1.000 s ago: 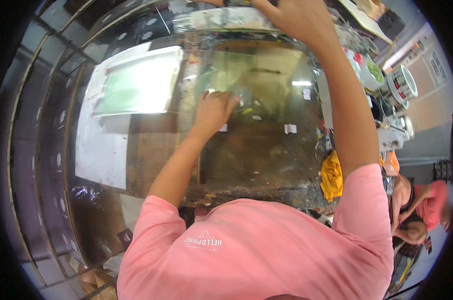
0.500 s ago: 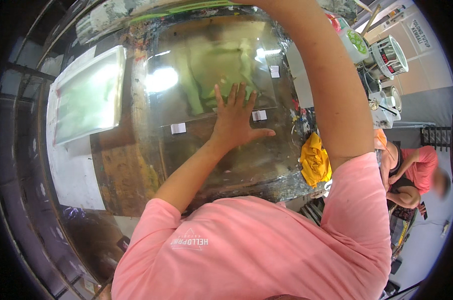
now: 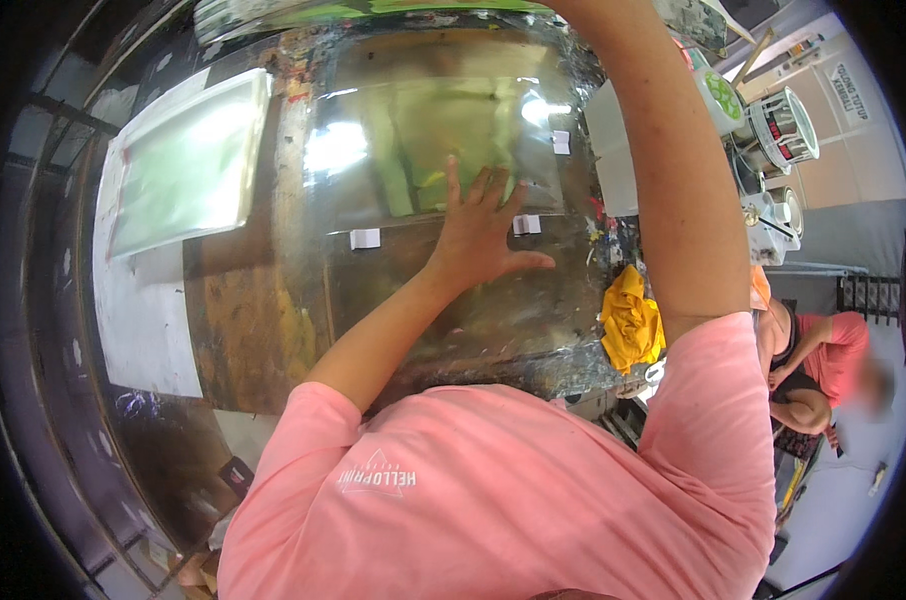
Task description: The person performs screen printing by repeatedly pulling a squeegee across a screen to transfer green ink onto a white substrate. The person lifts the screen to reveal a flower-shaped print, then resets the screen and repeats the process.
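Note:
My left hand [image 3: 481,225] lies palm down with its fingers spread. Its fingertips rest on a clear plastic sheet [image 3: 373,195] on the worktable, and nothing is gripped in it. Glare and a yellow-green tint show across the sheet. Small white tabs stand by its edges: one tab [image 3: 366,238] near the lower left corner, another tab [image 3: 526,224] beside my hand, and a third tab [image 3: 561,142] at the right side. My right arm [image 3: 678,170] stretches forward past the table's right side, and its hand is beyond the upper edge of the picture.
At the left, a stack of clear sheets [image 3: 188,170] lies on white paper [image 3: 148,330]. A crumpled yellow cloth [image 3: 630,320] sits at the table's right edge. Paint-smeared tubs [image 3: 781,130] stand beyond my right arm. Farther right a person [image 3: 823,350] in pink sits low.
The view has shifted slightly. My left hand stays on the sheet, its fingers a little differently spread. The sheet's near edge lies straighter along the tabs. The right arm remains stretched forward.

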A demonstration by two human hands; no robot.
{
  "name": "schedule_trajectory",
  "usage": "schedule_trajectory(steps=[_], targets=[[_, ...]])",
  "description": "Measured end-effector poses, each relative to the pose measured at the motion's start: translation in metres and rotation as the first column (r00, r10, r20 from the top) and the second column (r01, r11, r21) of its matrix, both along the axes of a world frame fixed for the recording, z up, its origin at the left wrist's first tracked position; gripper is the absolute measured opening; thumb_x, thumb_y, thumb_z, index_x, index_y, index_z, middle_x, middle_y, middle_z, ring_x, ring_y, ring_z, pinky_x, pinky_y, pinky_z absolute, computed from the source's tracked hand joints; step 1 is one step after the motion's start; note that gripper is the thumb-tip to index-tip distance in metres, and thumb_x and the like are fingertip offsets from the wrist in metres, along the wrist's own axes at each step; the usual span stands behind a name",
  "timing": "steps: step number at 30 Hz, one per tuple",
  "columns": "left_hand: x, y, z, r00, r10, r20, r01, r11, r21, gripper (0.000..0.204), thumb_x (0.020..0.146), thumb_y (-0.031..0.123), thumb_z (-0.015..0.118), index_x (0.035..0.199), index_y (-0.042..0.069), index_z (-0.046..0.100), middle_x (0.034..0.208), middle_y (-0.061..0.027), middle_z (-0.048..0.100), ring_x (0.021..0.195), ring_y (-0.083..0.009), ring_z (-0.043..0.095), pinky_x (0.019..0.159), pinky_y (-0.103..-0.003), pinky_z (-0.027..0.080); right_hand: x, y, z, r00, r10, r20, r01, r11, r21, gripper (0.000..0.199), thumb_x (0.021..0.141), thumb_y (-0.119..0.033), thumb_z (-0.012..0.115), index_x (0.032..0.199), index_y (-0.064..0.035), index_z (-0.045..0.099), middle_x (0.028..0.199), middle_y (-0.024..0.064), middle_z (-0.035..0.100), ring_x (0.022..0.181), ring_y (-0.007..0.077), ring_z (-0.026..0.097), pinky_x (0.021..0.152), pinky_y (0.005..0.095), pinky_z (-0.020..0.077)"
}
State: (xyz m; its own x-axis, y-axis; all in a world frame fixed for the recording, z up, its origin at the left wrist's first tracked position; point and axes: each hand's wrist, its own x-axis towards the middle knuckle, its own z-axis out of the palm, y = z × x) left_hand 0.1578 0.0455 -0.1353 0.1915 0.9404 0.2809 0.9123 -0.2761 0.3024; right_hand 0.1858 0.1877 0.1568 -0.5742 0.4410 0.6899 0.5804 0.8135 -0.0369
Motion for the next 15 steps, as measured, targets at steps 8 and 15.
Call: schedule_trajectory(steps=[8,15], targets=[[-0.126,-0.034,0.094,0.159,0.053,0.986,-0.447,0.894,0.024,0.085,0.083,0.014,0.092,0.151,-0.004,0.044,0.112,-0.0108,0.073,0.089,-0.0174,0.07,0.08,-0.027,0.058,0.004,-0.034,-0.051,1.0,-0.008,0.012,0.008,1.0,-0.01,0.042,0.096,-0.043,0.061,0.091,-0.0027,0.07,0.081,0.0185,0.072,0.081,0.0383,0.07,0.08,0.0514,0.0486],[-0.138,-0.092,0.057,0.449,0.489,0.748,-0.384,0.861,-0.333,0.112,0.059,0.051,0.102,0.146,-0.003,0.057,0.123,-0.0156,0.071,0.111,-0.0299,0.068,0.099,-0.047,0.052,0.065,-0.07,-0.161,0.899,0.277,0.34,-0.122,0.903,-0.412,0.036,0.096,-0.044,0.07,0.11,-0.0118,0.078,0.103,0.0138,0.067,0.095,0.0357,0.065,0.081,0.0501,0.0498]])
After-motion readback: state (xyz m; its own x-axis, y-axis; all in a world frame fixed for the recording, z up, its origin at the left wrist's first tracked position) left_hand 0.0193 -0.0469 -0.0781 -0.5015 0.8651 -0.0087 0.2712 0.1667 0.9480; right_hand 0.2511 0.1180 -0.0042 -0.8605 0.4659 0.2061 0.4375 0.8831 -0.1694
